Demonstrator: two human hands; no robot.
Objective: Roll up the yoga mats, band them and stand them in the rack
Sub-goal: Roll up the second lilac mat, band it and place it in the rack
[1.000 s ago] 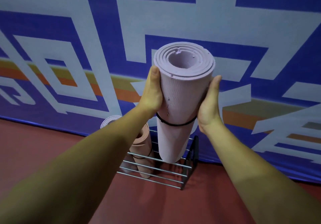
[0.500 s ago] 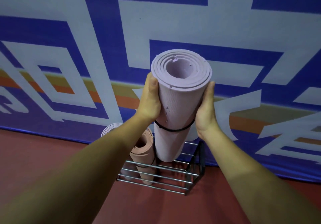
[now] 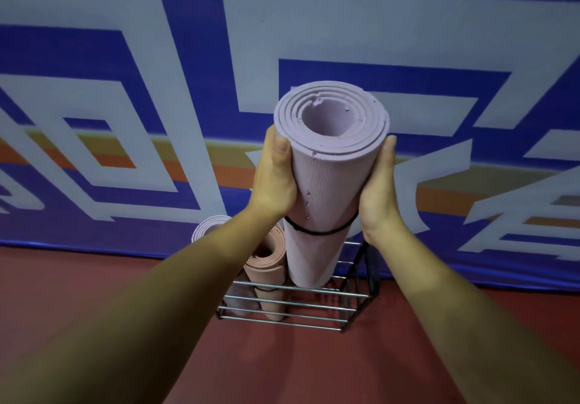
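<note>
**Banded lilac roll held over the rack**

Head view: A rolled lilac mat [image 3: 326,184] stands nearly upright in the centre of the frame, its spiral end facing up toward the camera. The left hand [image 3: 274,181] clasps its left side and the right hand [image 3: 378,196] its right side, both on the upper half. The thumbs lie along the near face, and the other fingers are hidden behind the roll. A black band [image 3: 317,231] circles the mat just below the hands.

The roll's lower end sits at the top rail of the wire rack [image 3: 282,315], at lower centre, over its right-hand portion. Whether it already rests on the rack's base cannot be told. A salmon mat [image 3: 266,265] already stands in the rack just left of it, with another pale roll [image 3: 207,228] further left, partly behind the left forearm. Behind is a blue and white banner [image 3: 125,90]; below is a red floor [image 3: 314,369].

The mat looks like soft foam: probably light and springy, with a ribbed surface that should not slip in the palms. The coils at the top sit slightly uneven, so the single band is likely all that keeps it wound. A two-sided clasp above the band seems the sound place to hold, as squeezing hard would only dent it. Guiding the base between the rails appears to matter more than force.
</note>
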